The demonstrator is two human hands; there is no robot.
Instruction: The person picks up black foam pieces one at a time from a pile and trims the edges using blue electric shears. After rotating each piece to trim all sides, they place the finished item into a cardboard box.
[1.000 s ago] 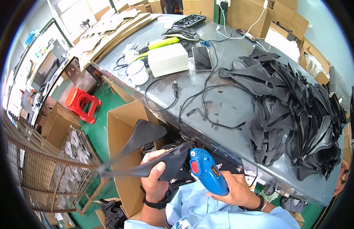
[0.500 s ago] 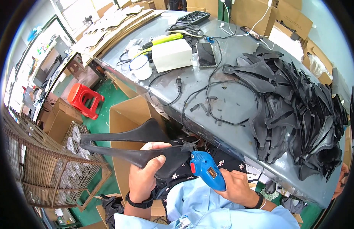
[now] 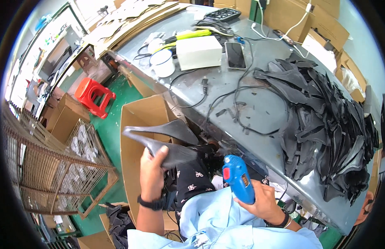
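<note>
One red stool point(image 3: 93, 97) to the left, then one cardboard box point(image 3: 136, 110). By its opening, the left hand point(image 3: 153, 172) grips one forked black piece point(image 3: 180, 155) by its side, seemingly leaving both ends free. One mug point(image 3: 162, 64), one white box point(image 3: 198, 53), one phone point(image 3: 236, 55) sit back on the tabletop point(image 3: 267, 153), perhaps for elbow room. The right hand point(image 3: 263, 201) wraps one blue tool point(image 3: 240, 178), likely for one-handed control. Far right: heaped black pieces point(image 3: 321, 118), too overlapped to count!

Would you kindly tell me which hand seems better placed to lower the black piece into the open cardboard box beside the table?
Probably the left hand: it holds the black piece near the open cardboard box, whereas the right hand is farther from it and grips the blue tool.
</note>
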